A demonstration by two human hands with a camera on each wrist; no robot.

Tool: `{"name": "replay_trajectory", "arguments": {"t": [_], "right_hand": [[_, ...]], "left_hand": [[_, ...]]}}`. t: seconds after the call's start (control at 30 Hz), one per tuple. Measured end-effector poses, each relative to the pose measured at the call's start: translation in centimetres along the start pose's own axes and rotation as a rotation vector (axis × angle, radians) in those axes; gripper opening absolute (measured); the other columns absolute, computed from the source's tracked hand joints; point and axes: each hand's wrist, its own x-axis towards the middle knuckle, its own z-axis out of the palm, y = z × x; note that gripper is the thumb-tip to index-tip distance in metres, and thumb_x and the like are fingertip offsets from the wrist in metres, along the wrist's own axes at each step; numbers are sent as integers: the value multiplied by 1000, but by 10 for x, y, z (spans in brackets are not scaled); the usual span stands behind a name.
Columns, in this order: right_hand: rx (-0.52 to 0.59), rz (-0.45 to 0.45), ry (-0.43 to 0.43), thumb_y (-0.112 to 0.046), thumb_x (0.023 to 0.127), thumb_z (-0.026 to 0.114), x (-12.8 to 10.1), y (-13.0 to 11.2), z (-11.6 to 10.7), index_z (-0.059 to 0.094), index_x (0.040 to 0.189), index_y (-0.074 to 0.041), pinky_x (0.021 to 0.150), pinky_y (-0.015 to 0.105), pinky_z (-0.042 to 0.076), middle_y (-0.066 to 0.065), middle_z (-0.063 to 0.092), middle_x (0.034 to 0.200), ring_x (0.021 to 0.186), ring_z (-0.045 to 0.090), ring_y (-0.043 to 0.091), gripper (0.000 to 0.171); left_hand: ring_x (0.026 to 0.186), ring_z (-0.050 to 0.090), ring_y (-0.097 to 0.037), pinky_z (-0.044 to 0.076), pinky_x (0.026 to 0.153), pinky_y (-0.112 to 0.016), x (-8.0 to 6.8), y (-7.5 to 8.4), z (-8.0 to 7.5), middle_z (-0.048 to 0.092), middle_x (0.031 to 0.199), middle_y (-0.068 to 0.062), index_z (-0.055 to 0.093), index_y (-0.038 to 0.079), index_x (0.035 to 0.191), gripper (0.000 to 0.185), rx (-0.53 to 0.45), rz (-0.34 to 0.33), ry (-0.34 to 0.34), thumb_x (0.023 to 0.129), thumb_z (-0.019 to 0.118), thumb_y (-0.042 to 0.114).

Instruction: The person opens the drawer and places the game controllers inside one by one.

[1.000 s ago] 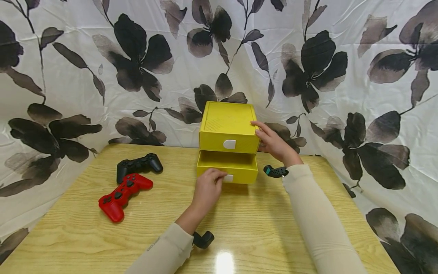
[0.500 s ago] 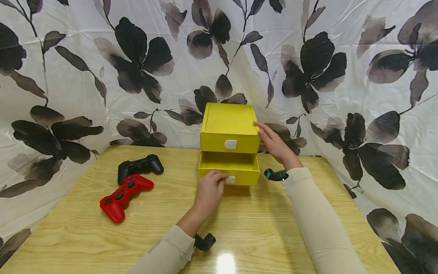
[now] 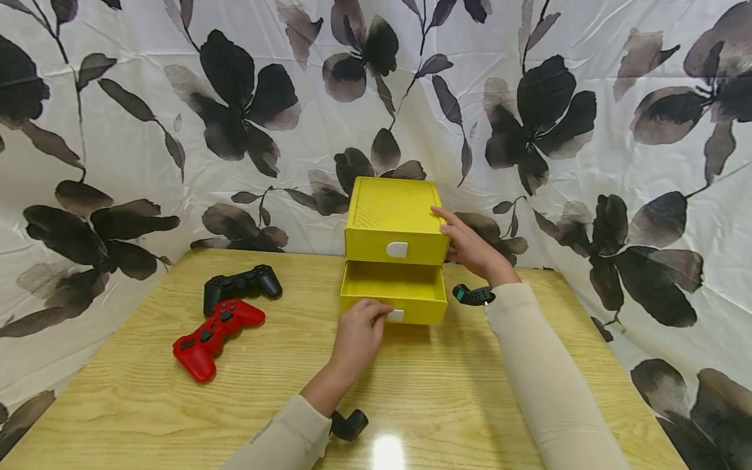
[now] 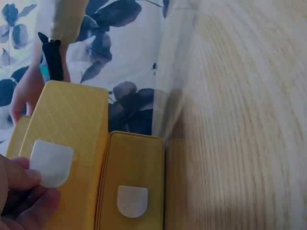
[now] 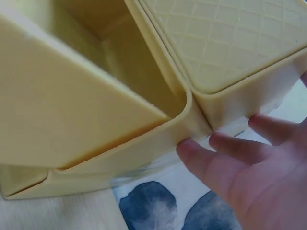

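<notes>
A yellow drawer unit [image 3: 395, 202] stands against the cloth backdrop. Its middle drawer [image 3: 390, 281] is pulled partway out and shows a bare yellow inside. My left hand [image 3: 358, 333] pinches the white tab handle [image 4: 52, 163] of that drawer between thumb and fingers. Below it, in the left wrist view, a bottom drawer [image 4: 136, 163] with its own white tab sits pushed in. My right hand [image 3: 470, 247] rests on the unit's right side near the top, its fingertips [image 5: 188, 146] touching the wall with fingers extended. The top drawer [image 3: 367, 245] is in.
On the left of the wooden table [image 3: 264, 418] lie a black game controller [image 3: 242, 287] and a red game controller [image 3: 217, 336], close together. A floral cloth [image 3: 529, 39] hangs behind and at the sides.
My left hand has drawn the middle drawer a little farther out toward me. The right hand stays on the unit's side. The head view has shifted slightly.
</notes>
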Motion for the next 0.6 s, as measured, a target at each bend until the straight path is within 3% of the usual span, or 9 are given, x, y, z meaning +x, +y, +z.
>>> {"name": "replay_trajectory", "arguments": {"t": [0.2,0.6], "right_hand": [[31,14,-17,-26,104,30,-5,-11,5,11,155,-21,114,63,23,13,10,161,144,25,41,55],[45,-1,-2,-41,103,37,5,9,-2,15,152,-27,111,60,32,12,21,157,137,36,38,56]], "left_hand": [[81,69,-18,58,67,-23,-3,0,1,69,88,-6,77,6,91,11,17,13,5,85,70,0],[82,70,-18,58,69,-24,-4,-1,1,69,90,-6,76,5,92,10,31,25,15,85,71,0]]}}
